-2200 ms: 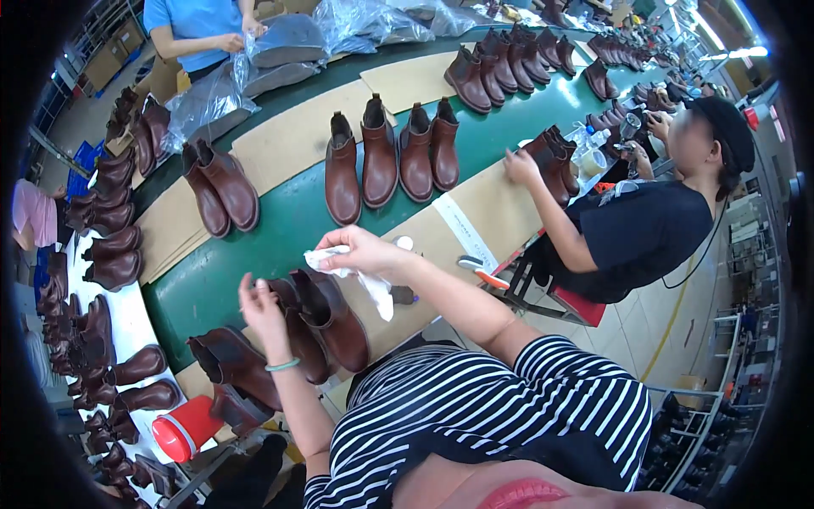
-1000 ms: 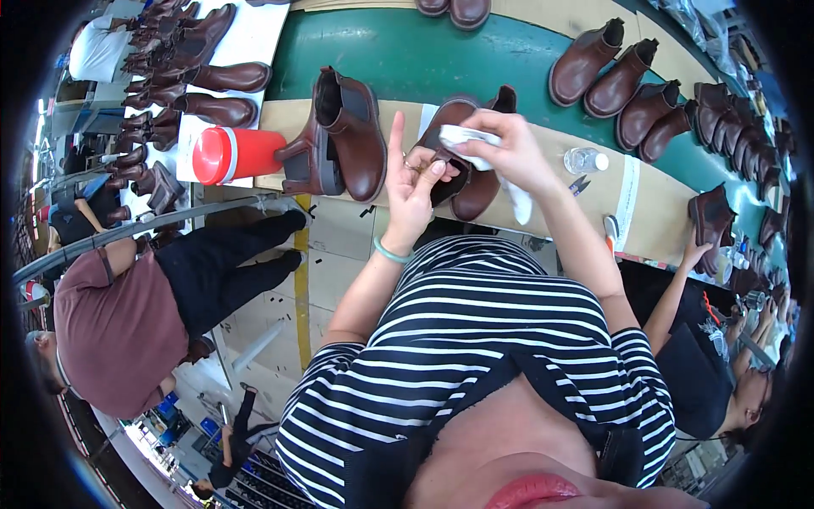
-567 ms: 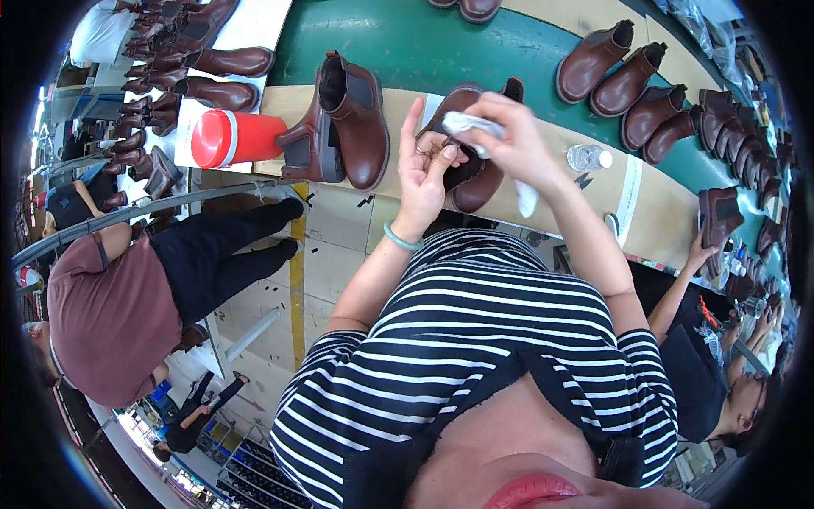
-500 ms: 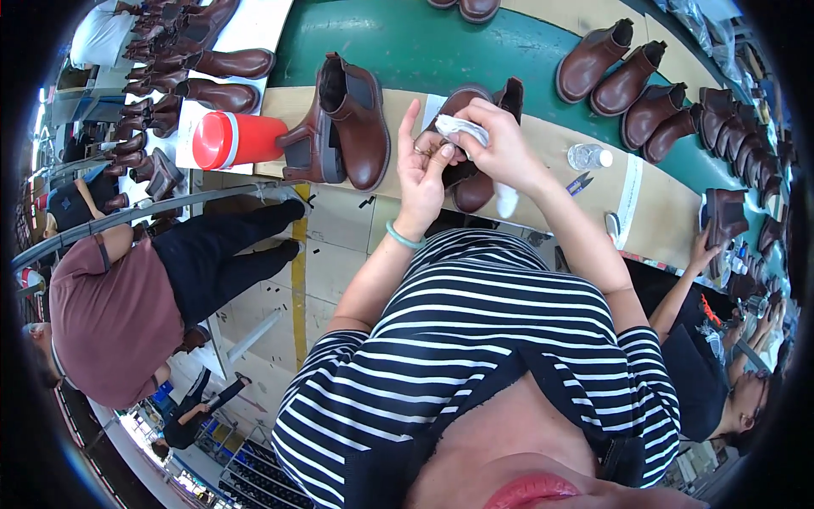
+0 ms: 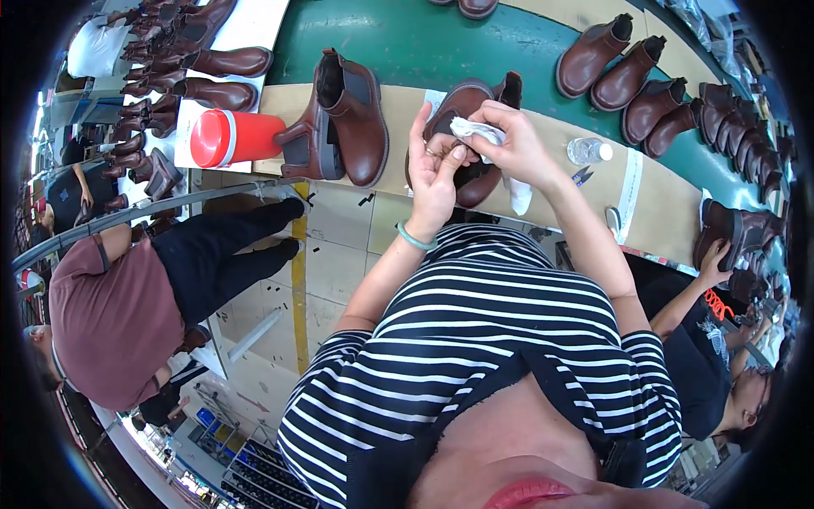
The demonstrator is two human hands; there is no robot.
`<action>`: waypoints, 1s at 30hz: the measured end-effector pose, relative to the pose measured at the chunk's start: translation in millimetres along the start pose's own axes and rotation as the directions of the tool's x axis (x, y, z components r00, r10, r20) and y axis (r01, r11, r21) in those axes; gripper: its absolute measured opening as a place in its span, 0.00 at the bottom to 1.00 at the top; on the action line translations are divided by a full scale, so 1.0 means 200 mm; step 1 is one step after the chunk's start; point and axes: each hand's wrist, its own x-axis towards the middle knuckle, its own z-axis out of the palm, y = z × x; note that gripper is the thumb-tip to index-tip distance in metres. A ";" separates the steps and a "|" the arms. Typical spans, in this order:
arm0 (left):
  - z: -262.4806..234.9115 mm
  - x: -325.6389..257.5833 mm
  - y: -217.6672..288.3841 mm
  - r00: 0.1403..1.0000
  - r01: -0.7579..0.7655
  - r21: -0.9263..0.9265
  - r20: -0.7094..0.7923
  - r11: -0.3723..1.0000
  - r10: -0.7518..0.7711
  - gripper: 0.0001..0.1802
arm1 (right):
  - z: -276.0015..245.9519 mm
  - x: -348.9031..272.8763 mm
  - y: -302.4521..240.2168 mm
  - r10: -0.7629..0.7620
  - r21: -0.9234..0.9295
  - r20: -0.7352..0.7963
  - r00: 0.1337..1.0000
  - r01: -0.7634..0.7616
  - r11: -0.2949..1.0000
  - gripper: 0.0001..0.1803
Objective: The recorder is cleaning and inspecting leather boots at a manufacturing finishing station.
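My left hand [image 5: 432,170] grips a brown ankle boot [image 5: 462,102] and holds it up in front of my chest, at the near edge of the tan board. My right hand [image 5: 509,144] is closed on a white cloth [image 5: 475,131] and presses it against the upper of the same boot. A loose end of the cloth hangs down below my right wrist. Part of the boot is hidden behind both hands. A second brown boot [image 5: 343,119] stands just left of my left hand on the board.
A red cylinder container [image 5: 233,137] lies left of the standing boot. Several brown boots [image 5: 644,81] stand on the green belt [image 5: 441,42] beyond. A small plastic bottle [image 5: 589,151] sits right of my hands. A seated person [image 5: 127,297] is at left, a co-worker [image 5: 704,339] at right.
The view swung down from the belt toward my body. The boot stayed in my left hand while my right hand kept rubbing the cloth over it, shifting slightly left.
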 end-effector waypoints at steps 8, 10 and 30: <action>-0.03 0.04 0.02 0.998 -0.055 0.015 0.017 0.998 0.055 0.37 | 0.03 0.04 0.01 0.017 0.115 0.002 1.000 -0.017 0.993 0.10; -0.04 0.02 0.01 0.998 -0.060 -0.025 0.005 0.998 0.060 0.38 | -0.01 0.01 0.05 -0.017 0.064 0.019 1.000 0.015 0.998 0.10; -0.14 0.13 0.05 0.990 -0.135 -0.025 -0.052 0.991 0.134 0.37 | -0.20 -0.16 0.04 0.356 0.538 -0.073 0.932 -0.264 0.801 0.08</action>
